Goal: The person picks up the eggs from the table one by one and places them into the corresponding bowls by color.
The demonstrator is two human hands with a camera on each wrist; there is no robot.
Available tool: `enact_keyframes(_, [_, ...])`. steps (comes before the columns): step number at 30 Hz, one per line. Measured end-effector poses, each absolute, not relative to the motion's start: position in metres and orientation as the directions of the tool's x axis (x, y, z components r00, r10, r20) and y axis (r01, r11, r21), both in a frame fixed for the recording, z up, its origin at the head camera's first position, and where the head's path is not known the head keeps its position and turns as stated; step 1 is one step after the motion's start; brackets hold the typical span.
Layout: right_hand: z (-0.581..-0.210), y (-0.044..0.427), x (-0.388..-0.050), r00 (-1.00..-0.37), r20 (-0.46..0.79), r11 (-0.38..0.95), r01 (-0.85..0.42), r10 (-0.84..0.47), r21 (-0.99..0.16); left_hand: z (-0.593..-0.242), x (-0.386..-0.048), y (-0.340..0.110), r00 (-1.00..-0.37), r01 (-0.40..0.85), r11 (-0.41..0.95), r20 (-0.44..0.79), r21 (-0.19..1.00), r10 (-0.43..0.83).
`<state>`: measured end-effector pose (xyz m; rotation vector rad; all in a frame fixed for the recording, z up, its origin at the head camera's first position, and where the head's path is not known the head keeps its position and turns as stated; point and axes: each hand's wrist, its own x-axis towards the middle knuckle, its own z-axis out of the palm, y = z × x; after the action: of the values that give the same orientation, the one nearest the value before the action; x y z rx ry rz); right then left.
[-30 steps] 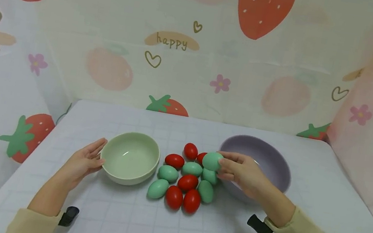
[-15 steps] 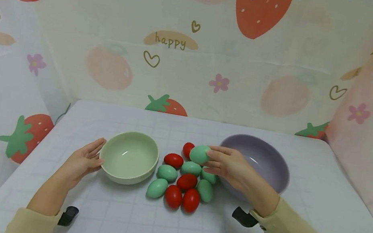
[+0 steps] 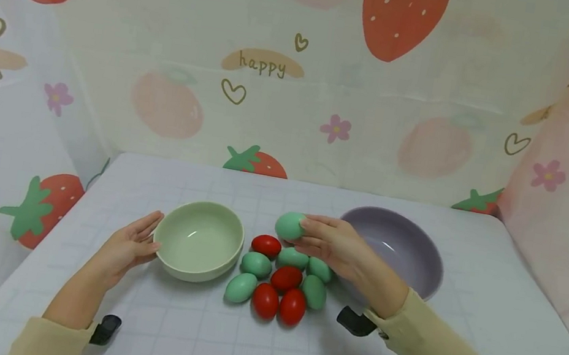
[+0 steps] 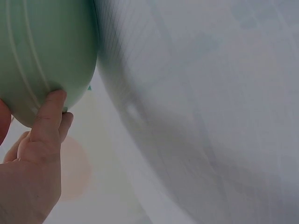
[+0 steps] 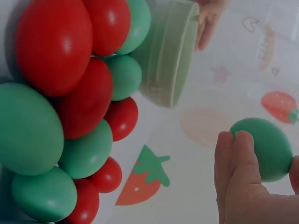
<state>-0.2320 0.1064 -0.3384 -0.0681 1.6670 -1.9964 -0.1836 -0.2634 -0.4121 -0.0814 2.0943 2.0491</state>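
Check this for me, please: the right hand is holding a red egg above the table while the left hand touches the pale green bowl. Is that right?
Not quite: the egg in the right hand is green, as the head view shows. The left hand does touch the pale green bowl.

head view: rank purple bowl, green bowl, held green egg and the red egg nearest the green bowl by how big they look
Largest to smallest:
1. purple bowl, though partly hidden
2. green bowl
3. held green egg and red egg: too alike to rank, since the right hand covers part of the former
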Motion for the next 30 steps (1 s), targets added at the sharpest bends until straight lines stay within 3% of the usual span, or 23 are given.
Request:
enact_keyframes(12, [-0.336,0.087,-0.236,-0.834,-0.261,-0.103,0.351,-0.486,-0.931,-0.413,-0.184,-0.264,-0.975,-0.194,0.031,-0.196,0.981,0.105])
enact_keyframes(30, [-0.331,0.053,-0.252,-0.809,-0.338,-0.039,0.405,-0.482,-0.914,-0.411,-0.184,-0.261,-0.970,-0.232,0.032,-0.233,0.972,0.073])
